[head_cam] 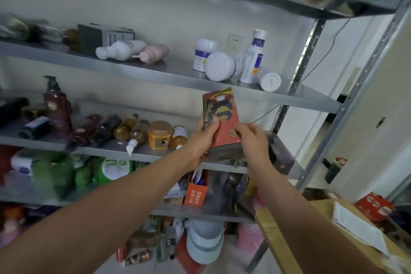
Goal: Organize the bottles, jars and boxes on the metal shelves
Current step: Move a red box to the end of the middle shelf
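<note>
Holding red box [223,121] upright, both hands: left hand [201,138] fingers curled round its left side, right hand [253,140] pinching lower right edge. Box above front edge of middle shelf [106,151], near right end.

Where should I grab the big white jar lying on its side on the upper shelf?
I'd grip the white jar at its wide end facing you, coming from the front: a standing jar and tall bottle crowd its sides.
</note>
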